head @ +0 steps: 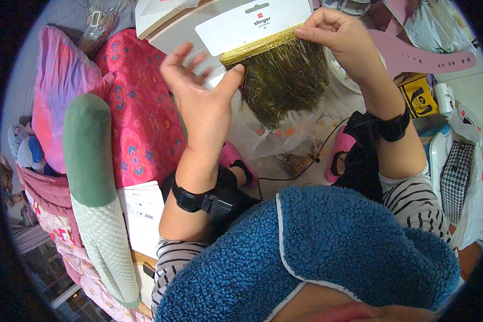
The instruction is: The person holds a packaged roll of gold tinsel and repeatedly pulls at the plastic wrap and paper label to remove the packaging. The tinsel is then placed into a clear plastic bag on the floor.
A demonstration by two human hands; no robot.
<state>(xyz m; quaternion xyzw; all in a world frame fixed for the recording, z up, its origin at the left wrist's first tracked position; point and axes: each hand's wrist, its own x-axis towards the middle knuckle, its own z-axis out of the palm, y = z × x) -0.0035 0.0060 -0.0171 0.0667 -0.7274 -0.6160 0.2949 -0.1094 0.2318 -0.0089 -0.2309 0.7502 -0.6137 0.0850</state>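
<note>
A white hanging card [249, 24] with printing and a slot at its top is held up before me. Along its lower edge run gold tinsel bands [261, 47], from which a dark green-gold tinsel garland [285, 80] hangs. My right hand [338, 36] pinches the upper right corner of the tinsel and card between thumb and fingers. At the left end, my left hand [205, 80] has its fingers spread and somewhat blurred, its thumb tip close to the gold band; whether it touches is unclear.
A long green and white cushion [90, 161] lies at the left beside red patterned fabric [135, 108] and white cards [143, 217]. A black cable [285, 178] crosses the floor between my pink shoes. To the right are a yellow box [418, 96] and a plastic bag [473, 181].
</note>
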